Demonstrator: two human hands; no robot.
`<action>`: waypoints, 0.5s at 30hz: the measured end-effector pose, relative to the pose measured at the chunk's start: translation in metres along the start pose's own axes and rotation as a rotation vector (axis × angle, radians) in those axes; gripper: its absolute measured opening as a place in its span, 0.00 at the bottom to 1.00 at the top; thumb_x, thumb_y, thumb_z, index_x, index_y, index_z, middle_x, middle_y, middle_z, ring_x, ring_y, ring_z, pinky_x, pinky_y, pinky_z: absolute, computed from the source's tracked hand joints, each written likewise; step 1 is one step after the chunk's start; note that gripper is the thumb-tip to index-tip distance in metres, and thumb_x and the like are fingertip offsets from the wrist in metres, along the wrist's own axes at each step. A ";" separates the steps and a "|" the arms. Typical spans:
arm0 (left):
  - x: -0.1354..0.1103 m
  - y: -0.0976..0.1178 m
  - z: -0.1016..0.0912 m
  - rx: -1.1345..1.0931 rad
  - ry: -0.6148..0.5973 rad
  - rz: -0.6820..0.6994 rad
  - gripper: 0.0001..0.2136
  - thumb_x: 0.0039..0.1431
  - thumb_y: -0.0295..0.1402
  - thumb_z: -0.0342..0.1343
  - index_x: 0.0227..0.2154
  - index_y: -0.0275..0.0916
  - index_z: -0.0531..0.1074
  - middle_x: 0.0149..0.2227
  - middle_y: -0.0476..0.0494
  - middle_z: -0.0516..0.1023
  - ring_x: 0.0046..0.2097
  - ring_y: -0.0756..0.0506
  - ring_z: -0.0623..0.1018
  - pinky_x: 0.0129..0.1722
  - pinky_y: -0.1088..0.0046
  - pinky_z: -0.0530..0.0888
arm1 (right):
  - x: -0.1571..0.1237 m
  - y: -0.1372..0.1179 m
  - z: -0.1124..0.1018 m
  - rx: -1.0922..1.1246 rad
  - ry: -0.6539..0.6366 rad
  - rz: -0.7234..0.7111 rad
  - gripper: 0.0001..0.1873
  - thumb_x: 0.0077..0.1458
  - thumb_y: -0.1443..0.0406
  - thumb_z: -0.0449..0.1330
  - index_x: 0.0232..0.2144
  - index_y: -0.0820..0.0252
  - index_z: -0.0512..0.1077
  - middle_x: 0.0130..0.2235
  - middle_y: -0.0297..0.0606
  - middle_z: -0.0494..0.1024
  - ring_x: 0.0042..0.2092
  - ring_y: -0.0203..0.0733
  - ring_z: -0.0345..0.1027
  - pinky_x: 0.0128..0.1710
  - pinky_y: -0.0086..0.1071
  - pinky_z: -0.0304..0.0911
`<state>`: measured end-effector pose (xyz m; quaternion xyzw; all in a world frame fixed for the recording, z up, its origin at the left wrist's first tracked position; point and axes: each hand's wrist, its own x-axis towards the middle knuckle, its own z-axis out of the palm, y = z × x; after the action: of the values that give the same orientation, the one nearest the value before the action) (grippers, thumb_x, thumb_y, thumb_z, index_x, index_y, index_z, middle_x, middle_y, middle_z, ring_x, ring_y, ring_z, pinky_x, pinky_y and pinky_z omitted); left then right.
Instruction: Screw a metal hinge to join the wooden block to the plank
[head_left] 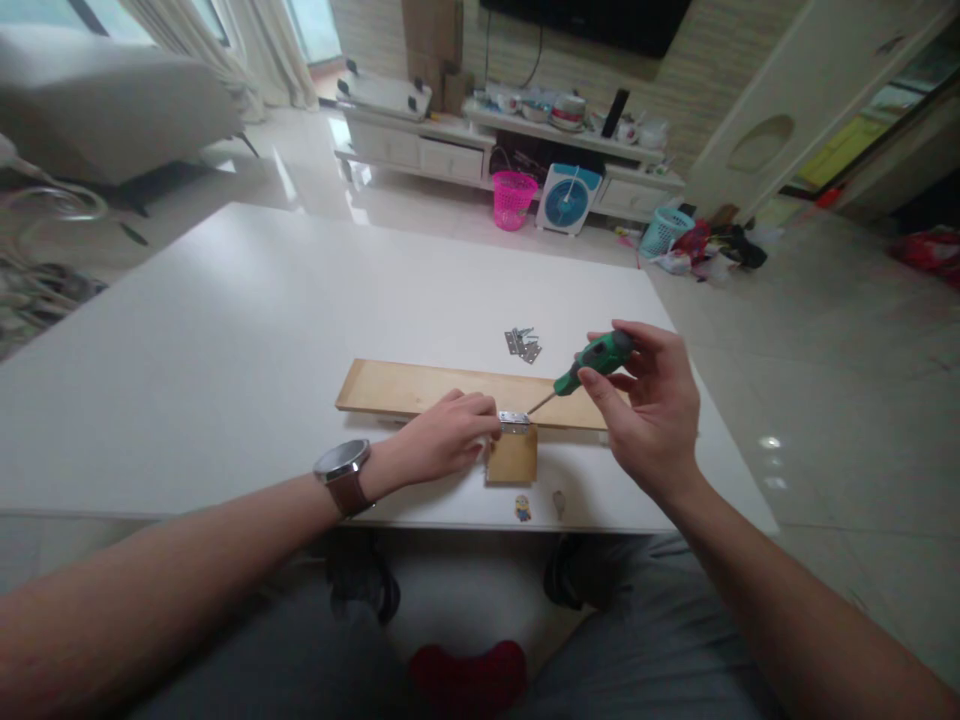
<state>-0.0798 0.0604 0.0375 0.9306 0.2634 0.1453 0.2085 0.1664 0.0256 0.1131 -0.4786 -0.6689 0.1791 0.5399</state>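
My right hand [651,410] grips a green and black screwdriver [598,358] by its handle. The screwdriver slants down to the left, its tip at the right end of a silver metal hinge [514,418]. That hinge lies where a long pale wooden board [420,385] meets a small square wooden piece [512,458]. At the hinge's left end, my left hand [452,432] pinches with curled fingers; the fingertips are partly hidden. A watch with a brown strap is on my left wrist.
Behind the board, several loose hinges and screws [523,343] lie on the white table [247,300]. Two small stickers or marks, one a cartoon figure [523,508], show near the table's front edge. Across the floor are a pink basket [513,200] and a blue-white fan [568,200].
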 end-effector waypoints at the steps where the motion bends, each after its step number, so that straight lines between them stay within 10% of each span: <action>1: 0.000 0.000 -0.002 -0.009 0.002 -0.004 0.09 0.60 0.23 0.58 0.42 0.40 0.76 0.44 0.43 0.75 0.46 0.42 0.74 0.48 0.65 0.66 | 0.000 0.000 0.002 -0.009 -0.003 -0.004 0.24 0.58 0.64 0.68 0.55 0.50 0.68 0.49 0.36 0.80 0.47 0.42 0.79 0.38 0.35 0.80; 15: -0.006 0.004 -0.014 -0.083 0.072 0.035 0.07 0.65 0.33 0.61 0.31 0.40 0.78 0.34 0.46 0.77 0.39 0.45 0.75 0.44 0.66 0.66 | -0.001 -0.003 0.011 -0.123 -0.027 -0.032 0.24 0.58 0.62 0.68 0.55 0.50 0.68 0.48 0.37 0.78 0.46 0.42 0.78 0.34 0.33 0.77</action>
<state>-0.0884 0.0582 0.0508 0.9198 0.2480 0.1934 0.2346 0.1555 0.0260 0.1109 -0.4977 -0.6932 0.1356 0.5033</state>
